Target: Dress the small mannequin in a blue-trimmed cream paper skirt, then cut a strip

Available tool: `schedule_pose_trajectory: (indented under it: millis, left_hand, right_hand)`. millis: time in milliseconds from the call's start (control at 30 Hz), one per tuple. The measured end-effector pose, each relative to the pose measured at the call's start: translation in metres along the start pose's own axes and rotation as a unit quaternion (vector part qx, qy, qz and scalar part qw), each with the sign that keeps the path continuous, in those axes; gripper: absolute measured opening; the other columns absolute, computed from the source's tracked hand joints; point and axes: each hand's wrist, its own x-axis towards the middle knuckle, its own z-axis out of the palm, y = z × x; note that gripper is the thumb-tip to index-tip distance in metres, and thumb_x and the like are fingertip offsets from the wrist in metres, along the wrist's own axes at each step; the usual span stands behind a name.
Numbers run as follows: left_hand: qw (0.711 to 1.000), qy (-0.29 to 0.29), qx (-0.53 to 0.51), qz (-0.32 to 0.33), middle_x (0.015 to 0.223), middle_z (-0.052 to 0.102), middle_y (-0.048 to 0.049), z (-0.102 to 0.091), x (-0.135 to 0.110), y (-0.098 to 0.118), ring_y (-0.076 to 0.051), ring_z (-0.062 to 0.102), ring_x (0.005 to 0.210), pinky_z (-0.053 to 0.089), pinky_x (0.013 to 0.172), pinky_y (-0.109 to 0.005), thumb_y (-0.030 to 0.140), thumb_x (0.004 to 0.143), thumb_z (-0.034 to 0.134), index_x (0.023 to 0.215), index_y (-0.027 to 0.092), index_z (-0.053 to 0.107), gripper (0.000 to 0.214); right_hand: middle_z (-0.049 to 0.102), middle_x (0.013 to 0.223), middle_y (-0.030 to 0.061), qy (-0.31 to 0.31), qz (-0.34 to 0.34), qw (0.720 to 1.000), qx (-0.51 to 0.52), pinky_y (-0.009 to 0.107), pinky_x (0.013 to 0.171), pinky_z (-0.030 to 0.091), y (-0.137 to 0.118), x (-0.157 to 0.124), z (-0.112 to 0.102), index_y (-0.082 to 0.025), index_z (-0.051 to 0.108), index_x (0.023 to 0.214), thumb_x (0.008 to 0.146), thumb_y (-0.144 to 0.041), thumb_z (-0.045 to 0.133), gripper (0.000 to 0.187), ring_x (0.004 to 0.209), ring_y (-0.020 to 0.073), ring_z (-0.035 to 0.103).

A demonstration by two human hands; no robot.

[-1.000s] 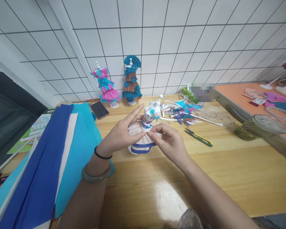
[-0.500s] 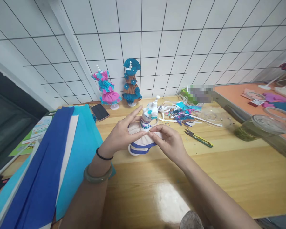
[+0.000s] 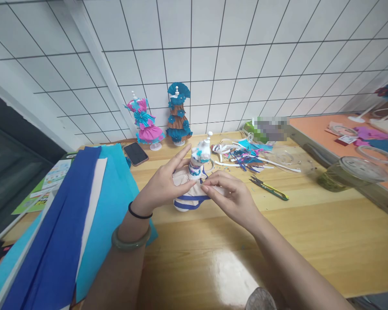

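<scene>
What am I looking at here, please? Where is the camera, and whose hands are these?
No machine here: one camera sits on a person's head and looks down at their own hands. The left hand and the right hand both pinch the paper skirt of a small dress figure standing on a wooden table. Beside it lie blue and white paper sheets, a phone, paper scraps and snips. A pink figure and a teal figure stand by the tiled wall.

The right hand (image 3: 233, 196) has drawn slightly nearer, pinching lower on the paper doll (image 3: 195, 172) skirt; a blue strip now shows at its waist.
</scene>
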Motion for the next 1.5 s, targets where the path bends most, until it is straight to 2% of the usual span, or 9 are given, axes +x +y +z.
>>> schedule_pose_trajectory:
  millis: [133,367,500,633,733,900,1100,1300,1500]
  left_hand:
    - [1.0,-0.001,0.013,0.001,0.136,0.05,-0.0054,-0.002,0.0,0.0,-0.024,0.047,0.126,0.039,0.106,-0.039,0.025,0.078,0.064,0.145,0.027,0.022,0.079]
    - [1.0,0.006,0.024,0.002,0.144,0.04,-0.0035,-0.003,-0.001,-0.001,-0.024,0.046,0.126,0.037,0.108,-0.037,0.027,0.078,0.065,0.143,0.029,0.026,0.075]
    - [1.0,0.008,-0.01,-0.01,0.137,0.049,-0.0058,-0.005,0.0,-0.005,-0.026,0.046,0.126,0.038,0.107,-0.042,0.027,0.078,0.066,0.144,0.03,0.023,0.079]
    - [0.999,0.003,-0.053,-0.013,0.132,0.053,-0.0064,-0.007,0.0,-0.009,-0.026,0.048,0.124,0.037,0.107,-0.045,0.025,0.076,0.068,0.145,0.03,0.02,0.084]
    - [0.997,-0.003,-0.07,-0.009,0.131,0.054,-0.0071,-0.008,0.001,-0.01,-0.025,0.05,0.122,0.039,0.105,-0.044,0.023,0.077,0.067,0.145,0.03,0.019,0.084]
    - [0.998,0.002,-0.066,-0.006,0.137,0.048,-0.0062,-0.007,0.001,-0.008,-0.024,0.046,0.126,0.038,0.107,-0.041,0.021,0.078,0.065,0.145,0.029,0.019,0.082]
    - [0.999,0.013,-0.04,-0.004,0.143,0.042,-0.0054,-0.006,0.003,-0.01,-0.025,0.042,0.13,0.036,0.109,-0.043,0.021,0.078,0.065,0.145,0.029,0.02,0.081]
    - [0.999,0.02,-0.029,-0.005,0.142,0.043,-0.0062,-0.007,0.003,-0.009,-0.026,0.043,0.128,0.036,0.108,-0.042,0.023,0.078,0.064,0.145,0.027,0.02,0.081]
    - [0.999,0.013,-0.035,-0.001,0.141,0.044,-0.0046,-0.007,0.003,-0.009,-0.025,0.043,0.128,0.035,0.109,-0.04,0.024,0.078,0.064,0.146,0.028,0.02,0.081]
  right_hand:
    - [0.066,0.082,0.0057,-0.021,-0.007,0.999,0.033,0.03,0.072,0.049,-0.002,0.001,0.002,-0.02,0.068,0.084,0.086,-0.026,0.057,0.013,0.079,0.0165,0.062]
    - [0.067,0.083,0.0051,-0.004,0.025,0.999,0.037,0.031,0.075,0.05,-0.004,0.0,0.007,-0.021,0.067,0.085,0.082,-0.029,0.063,0.01,0.08,0.0173,0.063]
    - [0.069,0.084,0.0043,0.015,0.108,0.992,0.064,0.03,0.072,0.052,0.0,-0.004,0.009,-0.019,0.064,0.087,0.072,-0.033,0.072,0.021,0.077,0.0173,0.065]
    - [0.066,0.071,0.0003,0.013,0.23,0.958,0.172,0.025,0.053,0.051,0.004,-0.007,0.013,-0.018,0.06,0.084,0.071,-0.04,0.071,0.028,0.053,0.0115,0.06]
    - [0.066,0.07,-0.0005,0.011,0.278,0.934,0.225,0.025,0.051,0.05,0.005,-0.008,0.017,-0.016,0.059,0.085,0.065,-0.04,0.075,0.035,0.048,0.0096,0.057]
    - [0.071,0.083,0.0043,0.064,0.275,0.922,0.266,0.027,0.064,0.053,0.008,-0.011,0.021,-0.016,0.064,0.092,0.062,-0.035,0.079,0.038,0.069,0.0154,0.065]
    - [0.072,0.083,0.0054,0.131,0.276,0.908,0.289,0.031,0.064,0.054,0.007,-0.013,0.028,-0.018,0.066,0.088,0.061,-0.036,0.079,0.035,0.066,0.0168,0.064]
    - [0.069,0.071,-0.0012,0.125,0.317,0.876,0.342,0.028,0.067,0.052,0.002,-0.018,0.039,-0.019,0.062,0.096,0.054,-0.032,0.084,0.049,0.061,0.0135,0.064]
    - [0.07,0.079,-0.0003,0.138,0.308,0.877,0.342,0.027,0.069,0.051,0.003,-0.021,0.04,-0.02,0.063,0.098,0.054,-0.03,0.084,0.05,0.069,0.0142,0.065]
